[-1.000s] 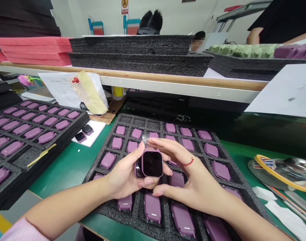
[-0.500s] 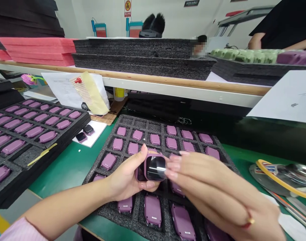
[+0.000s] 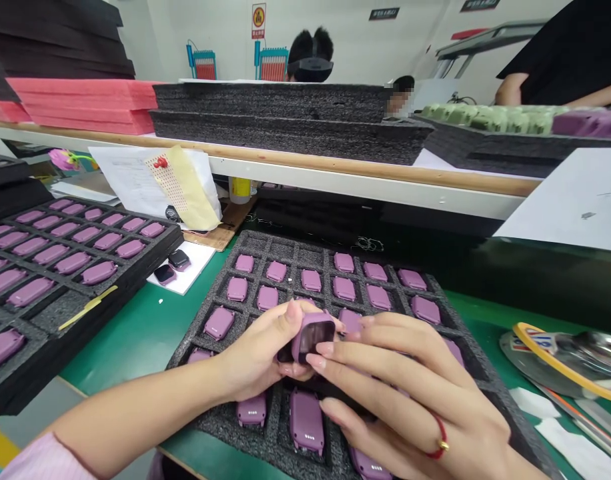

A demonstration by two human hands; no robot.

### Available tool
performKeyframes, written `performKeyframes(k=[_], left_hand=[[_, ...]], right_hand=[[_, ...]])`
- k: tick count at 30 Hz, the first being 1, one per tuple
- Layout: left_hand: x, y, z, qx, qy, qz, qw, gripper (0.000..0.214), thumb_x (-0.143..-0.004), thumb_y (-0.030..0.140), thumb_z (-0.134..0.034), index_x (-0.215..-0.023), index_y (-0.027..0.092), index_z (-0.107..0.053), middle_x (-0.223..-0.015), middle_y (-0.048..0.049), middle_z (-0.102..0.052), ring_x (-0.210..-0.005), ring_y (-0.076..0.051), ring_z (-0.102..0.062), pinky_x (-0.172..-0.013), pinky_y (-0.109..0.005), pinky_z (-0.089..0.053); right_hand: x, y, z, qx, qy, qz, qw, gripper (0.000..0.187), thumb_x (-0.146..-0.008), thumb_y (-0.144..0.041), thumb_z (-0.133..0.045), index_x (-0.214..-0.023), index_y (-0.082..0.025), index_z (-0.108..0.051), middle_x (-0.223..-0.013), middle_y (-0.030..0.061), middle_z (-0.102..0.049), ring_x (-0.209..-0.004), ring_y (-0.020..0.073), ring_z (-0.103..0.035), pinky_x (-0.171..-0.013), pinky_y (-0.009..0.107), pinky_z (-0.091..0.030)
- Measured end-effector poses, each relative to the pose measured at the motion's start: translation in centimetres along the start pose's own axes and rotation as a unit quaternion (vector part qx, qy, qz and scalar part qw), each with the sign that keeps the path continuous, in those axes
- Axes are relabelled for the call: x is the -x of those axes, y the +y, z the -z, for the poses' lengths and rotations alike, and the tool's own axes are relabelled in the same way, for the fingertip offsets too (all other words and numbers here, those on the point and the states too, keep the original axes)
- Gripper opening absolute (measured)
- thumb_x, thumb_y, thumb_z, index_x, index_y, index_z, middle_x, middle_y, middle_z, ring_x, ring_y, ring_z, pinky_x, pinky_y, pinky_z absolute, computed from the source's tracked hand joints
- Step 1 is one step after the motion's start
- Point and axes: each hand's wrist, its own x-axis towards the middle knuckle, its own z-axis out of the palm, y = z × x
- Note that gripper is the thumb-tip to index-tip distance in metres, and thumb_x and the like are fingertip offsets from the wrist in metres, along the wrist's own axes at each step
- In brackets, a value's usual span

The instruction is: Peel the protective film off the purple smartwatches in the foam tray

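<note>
My left hand (image 3: 258,347) is closed around a purple smartwatch case (image 3: 299,339) whose dark screen (image 3: 319,332) is tilted to the right. Behind it, partly hidden by my fingers, a second dark-faced piece shows in the same hand. My right hand (image 3: 410,380), with a red cord ring on one finger, has its fingers spread, and two fingertips rest at the lower right of the screen. Below both hands lies a black foam tray (image 3: 305,257) of purple watch cases, back side up, such as the case (image 3: 306,421) near the front.
At left, another foam tray (image 3: 50,319) holds purple cases. Two watches (image 3: 179,260) lie on white paper beside it. A yellow ring (image 3: 560,357) and metal object are at right. Foam stacks (image 3: 275,107) line the shelf (image 3: 335,177); people are beyond.
My right hand has moved down and left, its fingers spreading from beside the watch onto its screen. The held watch has turned to the right in my left hand.
</note>
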Motion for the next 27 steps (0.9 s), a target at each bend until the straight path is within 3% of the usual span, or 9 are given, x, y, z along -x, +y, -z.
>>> performKeyframes(k=[4,11,14,16,19,23,27], left_hand=[[0.2,-0.5,0.4,-0.092,-0.035,-0.032,0.995,0.068,-0.07,0.079,-0.065,-0.093,0.016,-0.055,-0.062,0.0064,-0.045,-0.045,-0.003,-0.032,-0.044,-0.018,-0.026],[0.3,-0.5,0.5,-0.192,-0.037,-0.056,0.979,0.072,-0.07,0.083,-0.059,-0.093,0.014,-0.056,-0.075,-0.0021,-0.058,-0.048,-0.004,-0.04,-0.042,-0.017,-0.03],[0.3,-0.3,0.4,-0.187,-0.052,-0.059,0.979,0.071,-0.071,0.081,-0.059,-0.094,0.014,-0.055,-0.081,-0.0043,-0.062,-0.05,-0.004,-0.042,-0.043,-0.017,-0.032],[0.2,-0.3,0.4,-0.179,-0.05,-0.062,0.981,0.068,-0.071,0.08,-0.061,-0.093,0.015,-0.054,-0.073,-0.0003,-0.059,-0.049,-0.004,-0.04,-0.043,-0.016,-0.031],[0.1,-0.6,0.6,-0.165,-0.041,-0.059,0.984,0.062,-0.071,0.075,-0.065,-0.088,0.017,-0.051,-0.059,0.0071,-0.047,-0.046,-0.003,-0.034,-0.042,-0.015,-0.027],[0.0,-0.6,0.4,-0.094,-0.007,-0.043,0.995,0.055,-0.077,0.07,-0.066,-0.083,0.017,-0.051,-0.053,0.0093,-0.041,-0.043,-0.003,-0.029,-0.041,-0.014,-0.025],[0.0,-0.2,0.1,-0.032,0.033,0.02,0.999,0.056,-0.082,0.07,-0.062,-0.088,0.014,-0.062,-0.067,0.0005,-0.06,-0.041,-0.002,-0.037,-0.037,-0.014,-0.024]], right_hand=[[-0.2,-0.1,-0.2,0.011,0.047,-0.05,0.998,0.028,-0.088,-0.021,-0.064,-0.115,-0.022,-0.066,-0.088,0.0071,-0.066,-0.08,0.023,-0.065,-0.072,0.041,-0.059],[-0.1,0.1,-0.4,-0.011,0.005,-0.091,0.996,0.038,-0.092,-0.02,-0.054,-0.13,-0.014,-0.056,-0.123,0.0161,-0.053,-0.119,0.0321,-0.055,-0.098,0.051,-0.051],[-0.1,-0.2,-0.2,0.008,0.031,-0.092,0.995,0.042,-0.097,-0.037,-0.055,-0.132,-0.014,-0.055,-0.107,0.0128,-0.055,-0.101,0.0272,-0.06,-0.084,0.044,-0.055],[0.0,-0.5,-0.3,0.009,0.022,-0.087,0.996,0.048,-0.094,-0.045,-0.061,-0.132,-0.016,-0.055,-0.09,0.0064,-0.054,-0.081,0.0213,-0.058,-0.069,0.039,-0.054],[0.2,-0.7,-0.9,-0.04,-0.019,-0.109,0.993,0.046,-0.089,-0.033,-0.071,-0.13,-0.018,-0.054,-0.08,0.0014,-0.055,-0.069,0.0168,-0.055,-0.059,0.033,-0.052],[0.0,-0.5,-1.1,-0.139,-0.005,-0.159,0.977,0.046,-0.084,-0.02,-0.076,-0.125,-0.019,-0.055,-0.098,0.0051,-0.067,-0.085,0.0172,-0.064,-0.074,0.03,-0.056],[-0.3,0.1,-0.9,-0.179,-0.026,-0.179,0.967,0.054,-0.083,-0.021,-0.076,-0.132,-0.02,-0.054,-0.116,0.0072,-0.066,-0.106,0.0187,-0.063,-0.093,0.03,-0.053]])
